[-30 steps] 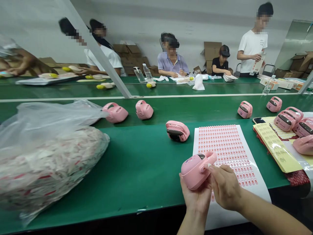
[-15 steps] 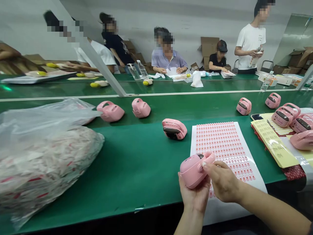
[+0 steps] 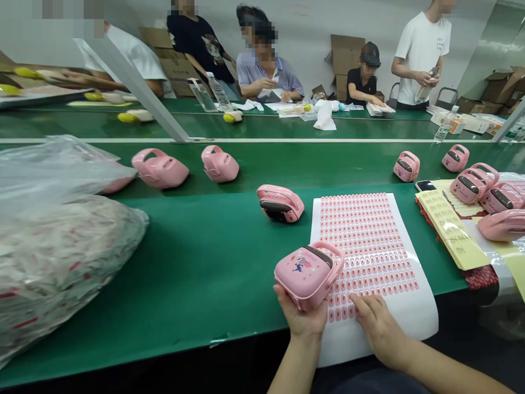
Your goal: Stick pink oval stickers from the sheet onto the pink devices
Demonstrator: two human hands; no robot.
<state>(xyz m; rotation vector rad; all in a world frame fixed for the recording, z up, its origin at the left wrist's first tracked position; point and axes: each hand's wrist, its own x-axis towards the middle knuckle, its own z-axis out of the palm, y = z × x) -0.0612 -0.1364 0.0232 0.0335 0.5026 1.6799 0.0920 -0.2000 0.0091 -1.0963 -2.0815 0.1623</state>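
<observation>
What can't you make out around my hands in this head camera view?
In the head view:
The pink handled device hides its own underside and the fingers of the left hand.
The pink labels on the white sheet are too small to read.
The writing on the yellow sheets is too small to read.
The clear plastic bag blurs the shapes of what it holds.

Left hand (image 3: 299,320) palm up, fingers curled — right hand (image 3: 379,328) low and flat, fingers spread, both forearms (image 3: 443,372) angled inward
</observation>
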